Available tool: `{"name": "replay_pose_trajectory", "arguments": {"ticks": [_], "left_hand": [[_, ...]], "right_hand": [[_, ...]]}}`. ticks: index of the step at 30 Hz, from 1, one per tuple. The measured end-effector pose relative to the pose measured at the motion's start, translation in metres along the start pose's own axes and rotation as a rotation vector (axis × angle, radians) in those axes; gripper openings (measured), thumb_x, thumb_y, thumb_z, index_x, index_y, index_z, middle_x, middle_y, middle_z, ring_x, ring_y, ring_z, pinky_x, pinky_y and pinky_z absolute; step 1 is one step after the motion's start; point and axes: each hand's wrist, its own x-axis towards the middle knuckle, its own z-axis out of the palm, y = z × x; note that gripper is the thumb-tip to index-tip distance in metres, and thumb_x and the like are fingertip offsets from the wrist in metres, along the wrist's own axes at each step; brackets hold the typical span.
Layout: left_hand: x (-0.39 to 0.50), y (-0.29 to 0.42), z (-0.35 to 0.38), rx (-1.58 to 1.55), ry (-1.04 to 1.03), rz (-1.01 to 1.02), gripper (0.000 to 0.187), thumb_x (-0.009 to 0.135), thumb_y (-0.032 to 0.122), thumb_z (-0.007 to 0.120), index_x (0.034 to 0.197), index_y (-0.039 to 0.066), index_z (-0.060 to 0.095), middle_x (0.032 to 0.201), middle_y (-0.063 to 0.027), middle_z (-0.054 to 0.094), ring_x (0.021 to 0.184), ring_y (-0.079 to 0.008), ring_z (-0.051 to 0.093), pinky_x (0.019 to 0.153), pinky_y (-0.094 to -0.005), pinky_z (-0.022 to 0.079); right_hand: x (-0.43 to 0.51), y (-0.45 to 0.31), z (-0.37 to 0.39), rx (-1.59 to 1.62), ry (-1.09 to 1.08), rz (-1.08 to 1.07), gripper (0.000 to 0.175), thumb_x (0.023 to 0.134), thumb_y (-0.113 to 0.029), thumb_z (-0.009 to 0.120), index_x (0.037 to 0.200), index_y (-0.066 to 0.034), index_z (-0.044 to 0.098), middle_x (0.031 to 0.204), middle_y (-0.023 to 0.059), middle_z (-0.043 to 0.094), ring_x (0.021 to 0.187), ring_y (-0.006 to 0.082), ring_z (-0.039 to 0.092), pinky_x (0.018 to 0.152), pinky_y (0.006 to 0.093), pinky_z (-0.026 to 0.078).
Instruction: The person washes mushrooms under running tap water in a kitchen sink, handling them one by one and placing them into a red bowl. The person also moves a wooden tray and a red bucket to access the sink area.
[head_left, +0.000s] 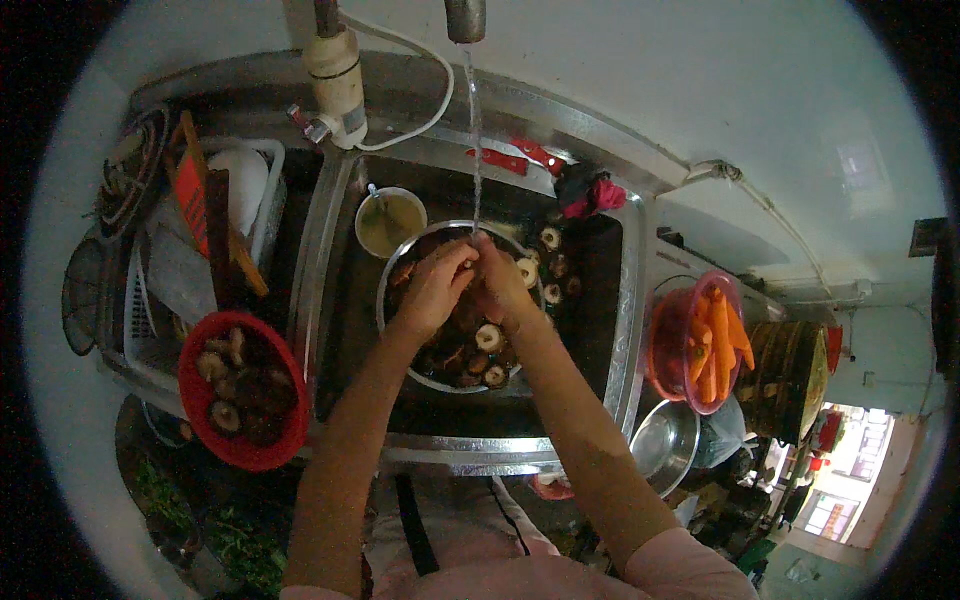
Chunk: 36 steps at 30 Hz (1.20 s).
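My left hand (436, 289) and my right hand (497, 279) meet under a stream of running water (474, 135) from the faucet (466, 21). Both are above a round metal basin (384, 300) in the sink, where mushrooms (489, 338) float in dark water. The left fingers are curled around something small and pale, perhaps a mushroom stem; most of it is hidden. The right fingers press close to it, and whether that hand grips anything cannot be seen. More mushrooms (550, 238) lie in the sink at the basin's right.
A bowl of cloudy liquid (390, 223) stands behind the basin's left side. At left, a red colander (291, 431) holds mushrooms beside a white dish rack (277, 154). Right of the sink are a basin of carrots (716, 345) and a metal bowl (666, 448). Cloths (589, 193) hang at the rim.
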Motion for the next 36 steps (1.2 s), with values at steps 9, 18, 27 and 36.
{"name": "replay_pose_trajectory", "arguments": {"ticks": [9, 18, 27, 36], "left_hand": [[0.007, -0.007, -0.001, -0.173, 0.001, -0.316, 0.016, 0.091, 0.013, 0.057, 0.096, -0.002, 0.062, 0.083, -0.0120, 0.064, 0.066, -0.0237, 0.060, 0.061, -0.0347, 0.048], [0.005, 0.010, -0.008, -0.227, -0.108, -0.363, 0.014, 0.094, 0.010, 0.054, 0.100, -0.001, 0.060, 0.090, -0.0119, 0.064, 0.069, -0.0200, 0.062, 0.061, -0.0312, 0.051], [0.003, -0.006, -0.008, -0.015, -0.156, -0.003, 0.012, 0.094, 0.010, 0.055, 0.097, 0.000, 0.059, 0.082, -0.0095, 0.065, 0.061, -0.0192, 0.061, 0.057, -0.0300, 0.048], [-0.001, 0.004, -0.010, -0.297, -0.010, -0.393, 0.010, 0.090, 0.008, 0.058, 0.095, -0.001, 0.060, 0.082, -0.0116, 0.065, 0.067, -0.0180, 0.063, 0.058, -0.0297, 0.048]], "right_hand": [[-0.004, -0.007, 0.012, 0.351, 0.035, 0.005, 0.033, 0.098, -0.037, 0.045, 0.110, -0.0097, 0.058, 0.100, 0.0051, 0.062, 0.092, 0.0195, 0.058, 0.079, 0.0355, 0.048], [-0.009, -0.011, 0.002, 0.442, -0.151, 0.133, 0.033, 0.099, -0.040, 0.041, 0.110, -0.0142, 0.058, 0.096, 0.0022, 0.061, 0.088, 0.0188, 0.058, 0.076, 0.0363, 0.047], [-0.006, -0.001, 0.006, 0.519, -0.181, 0.240, 0.037, 0.097, -0.041, 0.043, 0.111, -0.0111, 0.060, 0.109, 0.0059, 0.063, 0.088, 0.0188, 0.058, 0.079, 0.0322, 0.047], [-0.006, -0.005, 0.023, 0.504, -0.339, -0.156, 0.040, 0.094, -0.036, 0.047, 0.119, -0.0069, 0.058, 0.114, 0.0065, 0.063, 0.096, 0.0199, 0.060, 0.081, 0.0300, 0.048]]}}
